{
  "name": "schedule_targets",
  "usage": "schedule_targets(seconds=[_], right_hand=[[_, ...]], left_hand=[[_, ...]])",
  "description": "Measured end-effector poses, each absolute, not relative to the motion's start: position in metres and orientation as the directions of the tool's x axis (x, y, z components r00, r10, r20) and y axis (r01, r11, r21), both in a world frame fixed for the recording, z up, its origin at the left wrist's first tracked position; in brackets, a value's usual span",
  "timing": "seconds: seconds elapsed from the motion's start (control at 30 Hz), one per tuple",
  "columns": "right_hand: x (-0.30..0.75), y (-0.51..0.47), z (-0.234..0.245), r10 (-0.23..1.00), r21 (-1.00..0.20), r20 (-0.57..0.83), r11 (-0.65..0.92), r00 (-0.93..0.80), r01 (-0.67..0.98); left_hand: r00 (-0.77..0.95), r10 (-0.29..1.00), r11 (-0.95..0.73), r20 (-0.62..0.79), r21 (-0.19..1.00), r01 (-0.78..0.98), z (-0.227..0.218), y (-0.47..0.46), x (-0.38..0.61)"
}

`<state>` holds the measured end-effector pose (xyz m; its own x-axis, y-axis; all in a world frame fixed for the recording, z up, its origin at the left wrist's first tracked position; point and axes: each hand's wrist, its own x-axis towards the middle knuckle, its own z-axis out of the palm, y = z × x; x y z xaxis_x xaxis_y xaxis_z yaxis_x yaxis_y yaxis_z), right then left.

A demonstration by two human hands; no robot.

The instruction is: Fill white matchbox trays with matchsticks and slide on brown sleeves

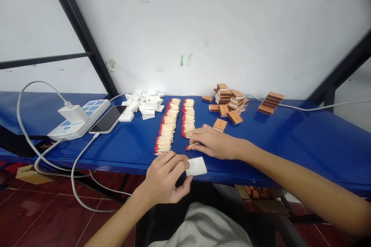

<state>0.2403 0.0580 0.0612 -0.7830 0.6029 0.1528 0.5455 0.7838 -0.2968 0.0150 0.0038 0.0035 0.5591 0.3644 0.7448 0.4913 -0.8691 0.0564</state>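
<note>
My left hand (pixel 169 177) is closed on one end of a white matchbox tray (pixel 197 166), held at the table's front edge. Whether anything lies inside the tray I cannot make out. Just beyond it, my right hand (pixel 213 141) pinches a few red-tipped matches (pixel 191 146), their heads pointing left. A long row of matches (pixel 168 125) lies left of my right hand, and a shorter row of matches (pixel 188 119) reaches up to its fingers. Close behind that hand rests a brown matchbox (pixel 220 124).
White matchbox trays (pixel 143 104) are heaped at the back left, beside a phone (pixel 108 119) and a power strip (pixel 78 119) with cables. Brown matchboxes (pixel 228 100) are piled at the back right. Farther right stands a row of matchbox sleeves (pixel 271 103). A wall backs the blue table (pixel 304 146).
</note>
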Motion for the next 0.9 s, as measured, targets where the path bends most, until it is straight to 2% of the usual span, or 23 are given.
schedule_targets(seconds=[0.17,0.3,0.5,0.63,0.9], right_hand=[[0.239,0.055,0.061,0.631,-0.353,0.127,0.75,-0.766,0.559],[0.239,0.053,0.064,0.641,-0.335,0.095,0.741,-0.762,0.582],[0.239,0.051,0.066,0.665,-0.261,0.069,0.731,-0.743,0.63],[0.239,0.051,0.066,0.666,-0.291,0.081,0.727,-0.741,0.622],[0.241,0.055,0.065,0.673,-0.327,0.078,0.714,-0.735,0.619]], left_hand=[[0.56,0.362,-0.869,0.745,0.051,0.493,0.001,0.004,0.015],[0.566,0.376,-0.866,0.733,0.06,0.497,0.005,0.004,0.015],[0.654,0.466,-0.859,0.596,0.125,0.497,0.023,0.003,0.012],[0.664,0.494,-0.845,0.562,0.131,0.518,0.026,0.003,0.006],[0.64,0.477,-0.855,0.602,0.151,0.495,0.017,0.008,0.001]])
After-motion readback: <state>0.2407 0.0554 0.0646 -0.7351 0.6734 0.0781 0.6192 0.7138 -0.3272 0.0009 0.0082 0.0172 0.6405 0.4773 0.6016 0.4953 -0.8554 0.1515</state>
